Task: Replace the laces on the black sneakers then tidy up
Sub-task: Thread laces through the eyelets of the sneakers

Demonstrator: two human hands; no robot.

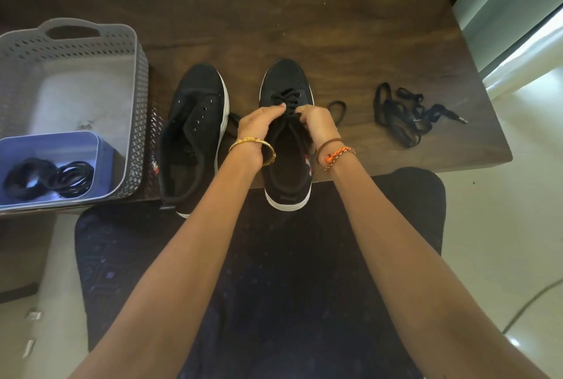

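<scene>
While both hands work mid-tongue on the right sneaker (286, 134), which overhangs the near table edge (457, 162), the left hand (259, 124) and right hand (316, 125) each pinch the lace (288, 99); pulling both ends evenly before the next eyelets should keep the crossings flat. The left sneaker (192, 134) lies unlaced beside it, loose laces (405, 113) to the right. Fingertips hide the eyelets being threaded, and the coils in the basket (73, 40) are too dark to sort.
</scene>
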